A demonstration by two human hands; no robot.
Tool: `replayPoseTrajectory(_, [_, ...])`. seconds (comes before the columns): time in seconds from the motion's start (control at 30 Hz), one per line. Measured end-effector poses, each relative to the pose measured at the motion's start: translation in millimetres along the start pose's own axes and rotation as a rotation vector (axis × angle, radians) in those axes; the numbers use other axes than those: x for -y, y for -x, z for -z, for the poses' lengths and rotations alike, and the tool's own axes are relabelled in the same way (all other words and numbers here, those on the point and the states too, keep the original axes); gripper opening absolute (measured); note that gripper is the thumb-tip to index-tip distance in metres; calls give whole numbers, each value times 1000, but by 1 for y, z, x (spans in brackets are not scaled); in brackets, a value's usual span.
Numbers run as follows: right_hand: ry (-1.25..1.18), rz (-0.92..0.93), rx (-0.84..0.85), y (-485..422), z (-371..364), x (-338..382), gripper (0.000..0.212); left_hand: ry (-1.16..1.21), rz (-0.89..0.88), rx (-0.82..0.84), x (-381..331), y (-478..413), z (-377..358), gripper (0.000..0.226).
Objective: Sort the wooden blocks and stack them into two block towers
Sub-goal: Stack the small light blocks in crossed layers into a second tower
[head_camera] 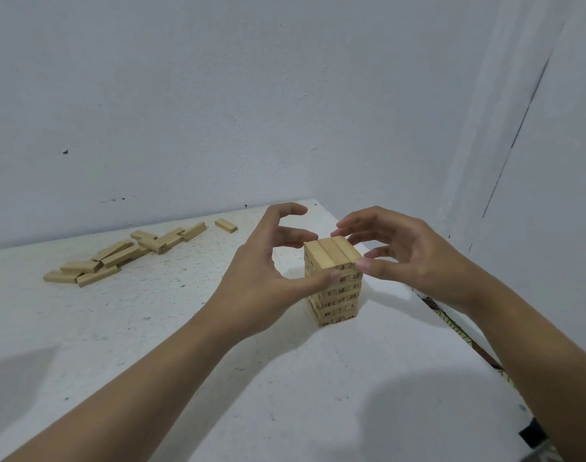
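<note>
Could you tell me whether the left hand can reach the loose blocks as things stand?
Probably yes: only bare table lies between the left hand and the loose blocks, though it must first leave the tower.

Head view, sole camera: wide-angle, facing forward and down, close above left hand (251, 271), right hand (415, 258), tabletop (118, 328).

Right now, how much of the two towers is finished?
One tower stands, several layers tall. The left hand and right hand pinch its top layer, seemingly squaring it. The loose blocks lying far left on the table still need stacking into a second tower.
</note>
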State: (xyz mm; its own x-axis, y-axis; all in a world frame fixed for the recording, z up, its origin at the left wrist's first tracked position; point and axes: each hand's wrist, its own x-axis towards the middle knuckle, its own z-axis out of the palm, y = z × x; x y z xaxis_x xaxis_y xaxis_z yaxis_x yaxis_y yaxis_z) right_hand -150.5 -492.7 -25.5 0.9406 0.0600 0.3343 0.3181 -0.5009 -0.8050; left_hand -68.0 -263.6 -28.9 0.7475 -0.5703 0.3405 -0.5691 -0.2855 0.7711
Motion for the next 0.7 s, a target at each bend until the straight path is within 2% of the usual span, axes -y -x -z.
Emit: replayPoseTrajectory(0.7, [55,-18,-61,1,-4,7,37,30,-11,32,-1,-1,0,73])
